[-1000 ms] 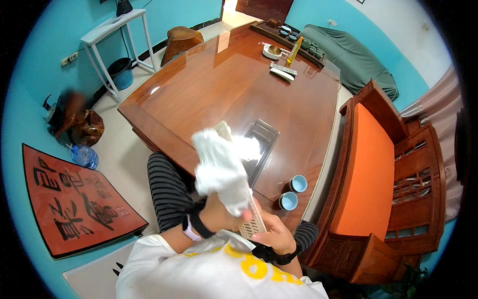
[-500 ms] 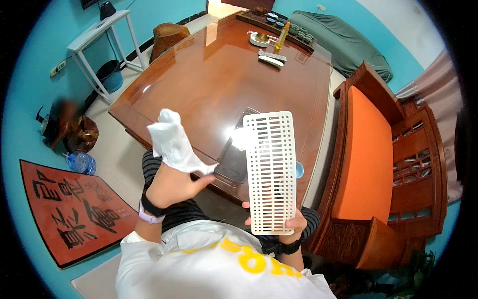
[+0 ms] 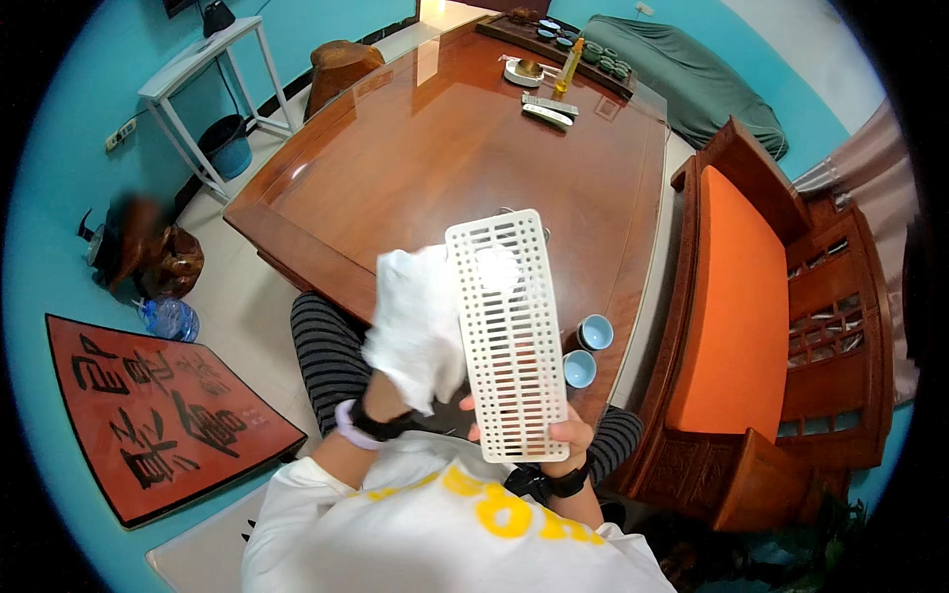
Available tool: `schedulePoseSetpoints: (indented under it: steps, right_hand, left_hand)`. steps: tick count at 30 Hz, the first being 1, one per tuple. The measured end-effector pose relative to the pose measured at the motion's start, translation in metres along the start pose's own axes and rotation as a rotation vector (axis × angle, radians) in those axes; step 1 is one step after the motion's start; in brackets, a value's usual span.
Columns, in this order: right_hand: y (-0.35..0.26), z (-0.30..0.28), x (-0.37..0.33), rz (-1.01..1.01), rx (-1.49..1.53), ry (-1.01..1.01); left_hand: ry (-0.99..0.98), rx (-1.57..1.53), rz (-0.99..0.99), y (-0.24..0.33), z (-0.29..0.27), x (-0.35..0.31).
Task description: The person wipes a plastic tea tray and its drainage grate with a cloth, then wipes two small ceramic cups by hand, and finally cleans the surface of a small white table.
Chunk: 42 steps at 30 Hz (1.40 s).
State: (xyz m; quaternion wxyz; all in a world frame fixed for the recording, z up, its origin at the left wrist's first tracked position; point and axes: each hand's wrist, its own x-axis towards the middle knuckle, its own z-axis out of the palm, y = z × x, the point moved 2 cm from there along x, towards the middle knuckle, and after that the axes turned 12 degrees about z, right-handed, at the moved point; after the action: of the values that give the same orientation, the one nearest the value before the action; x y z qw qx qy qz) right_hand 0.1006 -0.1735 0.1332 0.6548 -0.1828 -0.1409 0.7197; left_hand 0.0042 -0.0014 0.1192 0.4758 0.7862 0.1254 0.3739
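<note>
A long cream-white slotted plastic rack [image 3: 507, 336], dotted with round holes along its sides, stands tilted up over the near edge of the brown table. My right hand [image 3: 573, 435] grips its lower end, thumb on the front and fingers reaching behind. A crumpled white cloth [image 3: 410, 316] covers the fingers of my left hand [image 3: 386, 397], which holds it against the rack's left edge. The fingers under the cloth are hidden. Two light blue cups [image 3: 595, 333] stand on the table just right of the rack.
The glossy table [image 3: 366, 188] stretches away ahead. Far on it are a remote control [image 3: 547, 116], a yellowish bottle [image 3: 567, 69], a white round dish [image 3: 522, 73] and a tea tray [image 3: 593, 61] with cups. A wooden bench with an orange cushion [image 3: 727, 306] stands right.
My left hand has brought the cloth rightward to the rack's left edge. The rack has shifted left and tilted, uncovering both blue cups and hiding most of the dark tray behind it.
</note>
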Motion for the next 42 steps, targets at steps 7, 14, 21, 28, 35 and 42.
schedulePoseSetpoints:
  steps: [7,14,21,28,35,42]
  right_hand:
    - [0.015,-0.019,-0.008,0.192,0.141,-0.024]
    - [0.015,0.002,-0.003,0.265,-0.061,0.021]
    - [0.009,-0.002,-0.006,0.298,0.068,-0.01]
    - [-0.005,-0.012,-0.009,-0.172,-0.716,0.311]
    - [-0.01,0.006,0.012,-0.428,-1.775,0.719]
    - [-0.005,0.021,0.002,-0.309,-2.06,0.728]
  left_hand:
    - [0.011,0.133,0.219,0.003,0.034,-0.011]
    - [0.209,0.183,0.08,-0.002,0.01,-0.009]
    - [0.333,-0.571,-0.25,-0.024,0.003,0.001]
    - [0.148,-0.573,-0.125,-0.027,-0.012,0.001]
    - [0.077,-1.769,-0.67,0.019,0.006,0.029]
    - [0.199,-1.365,-0.343,0.02,-0.004,0.038]
